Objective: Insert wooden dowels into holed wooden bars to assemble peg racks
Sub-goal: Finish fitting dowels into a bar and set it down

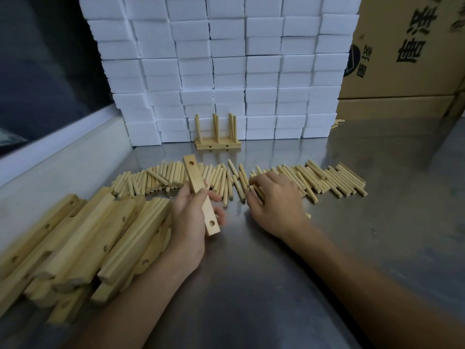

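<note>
My left hand [191, 217] grips a holed wooden bar [195, 178] around its middle, one end pointing away from me, with a hole showing near each end. My right hand [274, 202] lies on the row of loose dowels [314, 178] and pinches a few dowels [259, 191] between thumb and fingers. A finished peg rack [217, 143] with several upright dowels stands behind the row. A heap of holed bars [80, 235] lies at my left.
A steel table [352, 248] carries everything. A wall of stacked white boxes [226, 66] rises at the back. Cardboard cartons [407, 51] stand at the back right. A white ledge [50, 152] runs along the left edge.
</note>
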